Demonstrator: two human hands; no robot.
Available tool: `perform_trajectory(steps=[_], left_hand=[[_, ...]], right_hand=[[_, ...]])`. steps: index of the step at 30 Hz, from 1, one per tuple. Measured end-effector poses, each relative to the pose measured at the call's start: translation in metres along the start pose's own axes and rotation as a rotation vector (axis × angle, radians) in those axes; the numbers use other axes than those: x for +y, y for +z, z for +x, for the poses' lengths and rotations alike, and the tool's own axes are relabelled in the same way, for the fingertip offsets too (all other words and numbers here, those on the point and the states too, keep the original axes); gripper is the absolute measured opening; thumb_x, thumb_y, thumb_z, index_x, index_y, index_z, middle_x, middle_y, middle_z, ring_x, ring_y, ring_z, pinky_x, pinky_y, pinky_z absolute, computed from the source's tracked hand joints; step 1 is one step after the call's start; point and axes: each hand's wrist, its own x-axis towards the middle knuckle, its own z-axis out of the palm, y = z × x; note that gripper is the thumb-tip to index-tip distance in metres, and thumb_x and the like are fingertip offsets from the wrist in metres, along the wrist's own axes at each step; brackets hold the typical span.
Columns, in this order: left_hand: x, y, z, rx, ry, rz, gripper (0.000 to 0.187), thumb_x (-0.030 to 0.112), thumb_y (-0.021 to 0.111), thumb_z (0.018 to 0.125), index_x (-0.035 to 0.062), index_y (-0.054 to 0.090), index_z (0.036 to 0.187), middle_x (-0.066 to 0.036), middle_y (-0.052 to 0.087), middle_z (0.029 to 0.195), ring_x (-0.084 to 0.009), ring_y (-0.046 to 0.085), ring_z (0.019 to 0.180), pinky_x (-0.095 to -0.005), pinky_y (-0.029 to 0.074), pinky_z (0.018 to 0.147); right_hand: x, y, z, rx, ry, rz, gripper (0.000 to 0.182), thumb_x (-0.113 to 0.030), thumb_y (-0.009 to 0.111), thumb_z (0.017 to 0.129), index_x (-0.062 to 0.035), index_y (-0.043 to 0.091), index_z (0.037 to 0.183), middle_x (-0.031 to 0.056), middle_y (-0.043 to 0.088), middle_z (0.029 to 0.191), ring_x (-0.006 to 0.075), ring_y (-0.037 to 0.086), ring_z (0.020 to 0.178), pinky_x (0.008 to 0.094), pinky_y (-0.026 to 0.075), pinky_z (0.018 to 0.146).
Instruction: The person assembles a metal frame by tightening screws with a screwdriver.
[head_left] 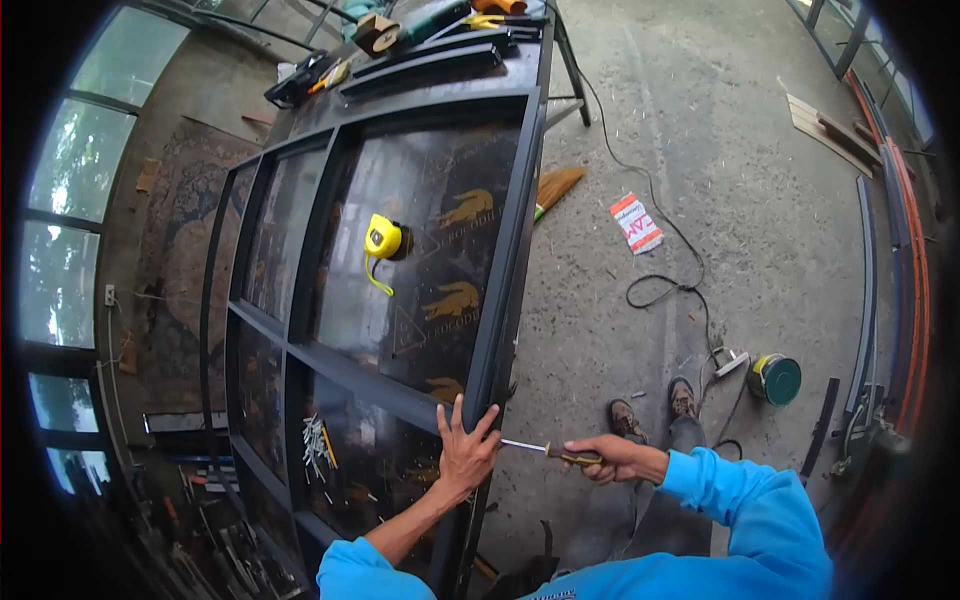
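My right hand [603, 459] is wrapped round the handle of a screwdriver [525, 446], whose shaft points left at the outer side of a dark metal frame [400, 390]. The screwdriver's tip is hidden beside my left hand. Fingers spread, my left hand [467, 450] rests on the frame's edge where a crossbar meets the long side. A yellow tape measure [383, 238] with a wrist strap lies on the board inside one of the frame's openings. Lower down, a small pile of screws or rivets [318, 445] lies beside a thin yellow stick, perhaps a pencil.
Dark bars [430, 70] and tools lie at the table's far end. On the floor are a broom [560, 188], a red-and-white packet [636, 223], a black cable [690, 288] and a green-lidded bucket [776, 380]. Long metal lengths [868, 290] line the right side.
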Motion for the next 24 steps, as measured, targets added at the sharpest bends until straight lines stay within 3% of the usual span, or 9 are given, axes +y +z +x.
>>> perform_trajectory(steps=[3,6,10,11,15,16,19,23,24], left_hand=[[0.004,-0.003,0.000,0.010,-0.017,-0.069,0.012,0.013,0.072,0.071,0.0114,0.069,0.082,-0.001,0.048,0.138,-0.0464,0.021,0.136,-0.0650,0.012,0.110],[0.001,-0.004,0.001,0.071,0.007,-0.100,0.034,0.021,0.077,0.072,0.0187,0.065,0.103,-0.005,0.035,0.147,-0.0437,0.020,0.137,-0.0626,0.018,0.109],[-0.011,-0.002,-0.018,0.491,-0.254,-0.393,0.083,0.062,0.074,0.066,0.0162,0.049,0.130,-0.011,0.031,0.148,-0.0377,0.024,0.138,-0.0551,0.017,0.113],[-0.025,-0.016,-0.026,0.295,-0.243,-0.305,0.087,0.066,0.072,0.063,0.0167,0.048,0.131,-0.011,0.035,0.145,-0.0358,0.026,0.137,-0.0547,0.018,0.113],[-0.114,-0.043,-0.026,-0.257,0.101,-0.081,0.093,0.067,0.073,0.054,0.0185,0.049,0.130,-0.010,0.048,0.132,-0.0304,0.040,0.129,-0.0526,0.021,0.114],[-0.125,-0.044,-0.010,-0.336,0.140,-0.081,0.083,0.063,0.074,0.053,0.0177,0.054,0.119,-0.009,0.054,0.117,-0.0289,0.050,0.112,-0.0455,0.037,0.105],[-0.141,-0.016,0.027,-0.317,0.489,-0.105,0.060,0.026,0.082,0.042,0.0126,0.050,0.090,-0.003,0.047,0.087,-0.0221,0.048,0.079,-0.0356,0.044,0.066],[-0.141,-0.019,0.024,-0.323,0.473,-0.152,0.060,0.017,0.078,0.037,0.0145,0.050,0.090,-0.003,0.049,0.088,-0.0212,0.049,0.080,-0.0335,0.045,0.068],[-0.141,-0.020,0.024,-0.314,0.462,-0.146,0.060,0.017,0.078,0.037,0.0145,0.050,0.090,-0.003,0.049,0.088,-0.0212,0.049,0.080,-0.0335,0.045,0.068]], right_hand=[[0.007,0.030,-0.019,0.203,-0.083,-0.178,0.041,-0.045,0.051,0.095,-0.0055,0.057,0.103,-0.0043,0.041,0.055,0.0044,0.032,0.041,0.0213,0.023,0.037],[0.015,0.051,-0.033,0.854,-0.907,-1.619,0.053,-0.035,0.072,0.079,-0.0102,0.054,0.123,0.0085,0.048,0.071,0.0224,0.052,0.057,0.0347,0.040,0.051],[0.012,0.040,-0.018,0.801,-1.030,-1.920,0.056,-0.029,0.075,0.076,-0.0124,0.054,0.125,0.0059,0.044,0.072,0.0196,0.048,0.057,0.0343,0.038,0.050],[0.013,0.040,-0.017,0.826,-0.956,-1.989,0.055,-0.028,0.074,0.076,-0.0125,0.055,0.125,0.0055,0.044,0.071,0.0191,0.046,0.055,0.0338,0.038,0.049],[0.013,0.031,-0.011,0.804,-0.963,-2.031,0.053,-0.028,0.075,0.076,-0.0117,0.058,0.124,0.0059,0.043,0.066,0.0186,0.045,0.052,0.0313,0.038,0.049],[0.013,0.034,-0.011,0.791,-0.947,-2.035,0.053,-0.028,0.075,0.076,-0.0117,0.058,0.124,0.0059,0.043,0.066,0.0186,0.045,0.052,0.0313,0.038,0.049],[0.017,0.026,-0.003,0.415,-0.626,-1.049,0.049,-0.025,0.072,0.083,-0.0042,0.056,0.125,0.0041,0.047,0.059,0.0096,0.043,0.047,0.0287,0.037,0.043],[-0.006,0.028,-0.001,0.104,0.080,-0.100,0.049,-0.023,0.074,0.081,-0.0023,0.057,0.123,0.0019,0.048,0.062,0.0053,0.041,0.047,0.0219,0.029,0.037],[-0.004,0.043,-0.008,0.292,0.025,-0.289,0.047,-0.022,0.074,0.081,-0.0029,0.059,0.120,0.0043,0.051,0.066,0.0072,0.045,0.051,0.0243,0.032,0.040]])
